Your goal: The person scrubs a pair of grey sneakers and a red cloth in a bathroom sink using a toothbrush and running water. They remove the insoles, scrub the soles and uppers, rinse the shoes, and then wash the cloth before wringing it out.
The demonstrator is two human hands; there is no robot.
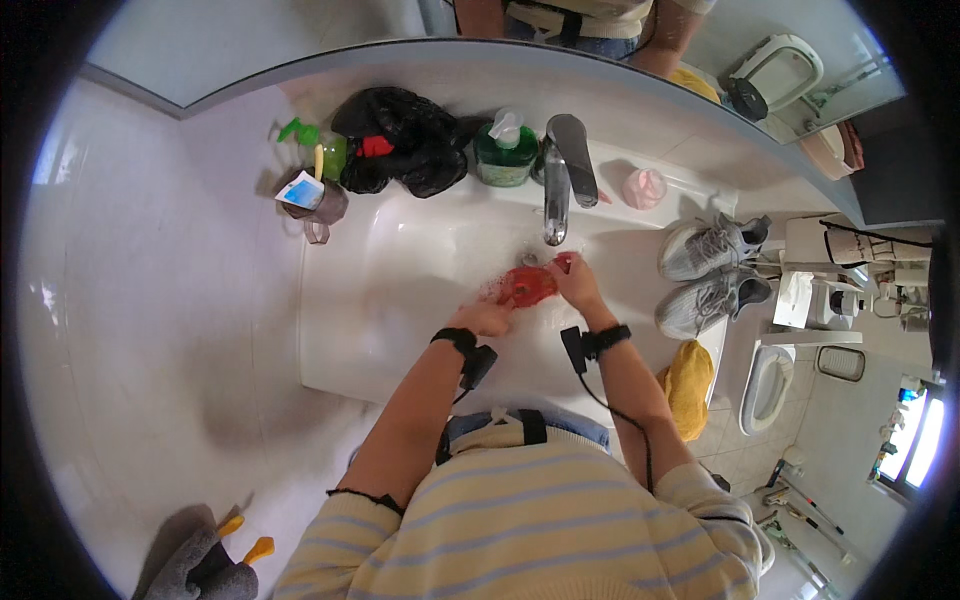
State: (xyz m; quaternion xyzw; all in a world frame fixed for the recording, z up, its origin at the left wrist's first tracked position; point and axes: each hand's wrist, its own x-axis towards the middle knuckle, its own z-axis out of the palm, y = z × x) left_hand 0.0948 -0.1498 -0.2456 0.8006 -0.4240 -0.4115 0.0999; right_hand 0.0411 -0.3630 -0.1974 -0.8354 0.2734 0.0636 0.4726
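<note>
A wet red thing (530, 288), which looks like a cloth, is in the white sink (370, 300) below the chrome faucet (557, 200). My right hand (578, 286) is closed on its upper right part, and a bit of red shows at the fingertips. At the lower left edge of the red thing, my left hand (484, 318) is closed on it, its fingers partly hidden and slightly blurred. Splashes and reddish specks show around the red thing. The drain fitting (528, 259) lies just behind it.
Along the back ledge stand a green soap bottle (503, 158), a black plastic bag (405, 140) and a pink object (644, 188). A cup (318, 206) is at the left corner. Grey sneakers (705, 275) and a yellow cloth (688, 390) line the right rim.
</note>
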